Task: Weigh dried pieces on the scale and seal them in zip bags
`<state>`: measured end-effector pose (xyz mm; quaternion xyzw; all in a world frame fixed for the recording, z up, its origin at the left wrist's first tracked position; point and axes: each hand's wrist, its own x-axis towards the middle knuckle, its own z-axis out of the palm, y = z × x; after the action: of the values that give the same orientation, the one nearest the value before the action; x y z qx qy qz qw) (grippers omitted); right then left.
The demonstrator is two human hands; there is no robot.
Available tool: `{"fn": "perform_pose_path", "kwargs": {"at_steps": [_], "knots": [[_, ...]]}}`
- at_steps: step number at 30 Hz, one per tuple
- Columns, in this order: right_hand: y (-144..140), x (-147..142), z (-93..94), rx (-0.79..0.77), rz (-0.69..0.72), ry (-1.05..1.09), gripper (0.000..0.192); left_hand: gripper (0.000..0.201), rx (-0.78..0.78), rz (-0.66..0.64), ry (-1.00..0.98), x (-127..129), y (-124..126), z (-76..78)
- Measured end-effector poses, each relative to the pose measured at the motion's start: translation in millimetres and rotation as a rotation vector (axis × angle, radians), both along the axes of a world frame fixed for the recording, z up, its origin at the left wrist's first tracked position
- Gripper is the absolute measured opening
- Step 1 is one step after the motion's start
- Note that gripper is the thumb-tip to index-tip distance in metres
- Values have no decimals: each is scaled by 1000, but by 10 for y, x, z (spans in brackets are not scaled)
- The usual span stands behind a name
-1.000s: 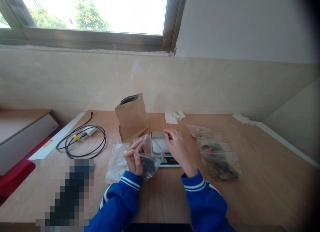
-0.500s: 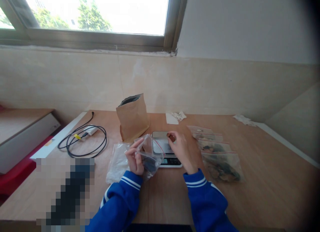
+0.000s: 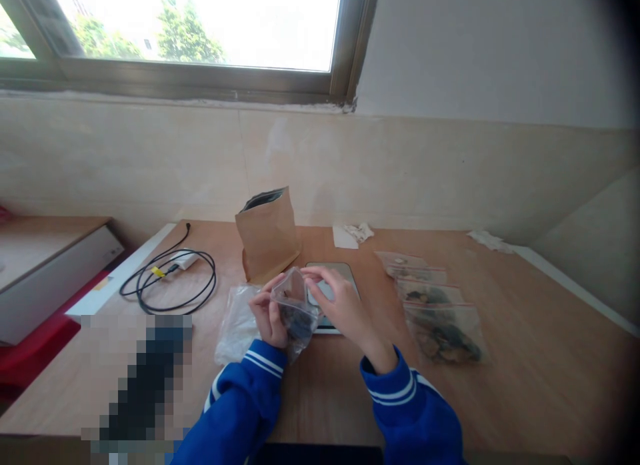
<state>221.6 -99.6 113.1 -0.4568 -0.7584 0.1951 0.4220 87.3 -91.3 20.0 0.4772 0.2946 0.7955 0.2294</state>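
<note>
Left hand (image 3: pixel 269 316): closed around the near side of a small clear zip bag (image 3: pixel 295 309), thumb and fingers pinching the film; bag held upright just above the bench (image 3: pixel 525 385), in front of the scale (image 3: pixel 334 286).
Right hand (image 3: pixel 340 305): fingertips gathered at the bag's open mouth, pinching the rim; whether a piece is held between them cannot be told.
Bag contents: dark, lumpy bits settled at the bottom.
Handling, judged: light; thin film, soft and slippery, crumples under grip. Contents look dry and brittle, so squeeze little.
Where to hold: best at the stiffer zip strip or side seam, above the load, mouth up.
Nearby: brown paper pouch (image 3: pixel 267 233) standing open behind; empty-looking clear bags (image 3: pixel 236 323) to the left; filled zip bags (image 3: pixel 440 328) in a row to the right; coiled black cable (image 3: pixel 173 285) well apart.
</note>
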Motion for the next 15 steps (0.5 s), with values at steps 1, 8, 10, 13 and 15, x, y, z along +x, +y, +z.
{"fn": "perform_pose_path", "kwargs": {"at_steps": [1, 8, 10, 13, 15], "knots": [[0, 19, -1, 17, -21, 3, 23, 14, -11, 11, -5, 6, -8, 13], [-169, 89, -184, -30, -213, 45, 41, 13, -106, 115, -80, 16, 12, -7], [-276, 54, -306, -153, -208, 52, 52, 11, -138, 144, -123, 17, 37, -27], [-396, -58, -435, -361, -83, 138, 63, 12, -136, 135, -133, 27, 51, -55], [-424, -149, -445, -408, -38, 202, 67, 13, -106, 106, -109, 33, 29, -73]]}}
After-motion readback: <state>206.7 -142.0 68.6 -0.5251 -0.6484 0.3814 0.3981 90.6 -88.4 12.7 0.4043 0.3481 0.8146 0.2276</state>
